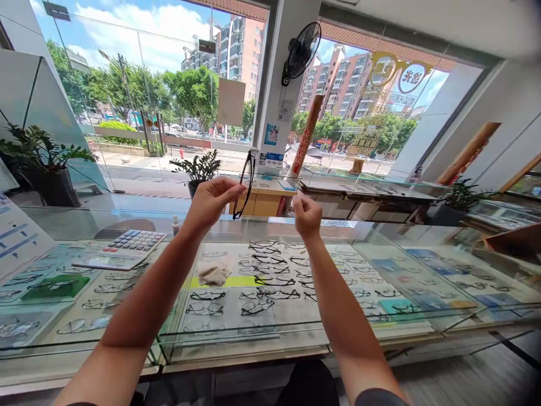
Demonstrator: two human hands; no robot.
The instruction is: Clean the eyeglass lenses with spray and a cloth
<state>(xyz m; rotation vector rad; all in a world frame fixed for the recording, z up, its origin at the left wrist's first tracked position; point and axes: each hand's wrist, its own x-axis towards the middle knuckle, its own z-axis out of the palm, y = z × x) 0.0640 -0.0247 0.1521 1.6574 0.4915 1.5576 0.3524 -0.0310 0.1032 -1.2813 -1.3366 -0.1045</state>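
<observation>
My left hand (213, 200) pinches a dark-framed pair of eyeglasses (252, 172) between thumb and fingertips. The eyeglasses are raised above the counter and turned on edge, so their lenses barely show. Off to the right, at about the same height, my right hand (307, 215) is closed with its fingers curled in. Whatever may be inside it is hidden. Below both hands lies the glass display counter (296, 352), where many spectacle frames (274, 281) sit in rows. A crumpled beige cloth (214, 272) rests on the glass under my left forearm.
A large-button calculator (141, 241) lies on the counter at the left, with a small bottle (176, 225) close by. Potted plants (51, 175) stand before the windows. A black wall fan (302, 51) hangs on the pillar. More display cases (363, 189) stand beyond.
</observation>
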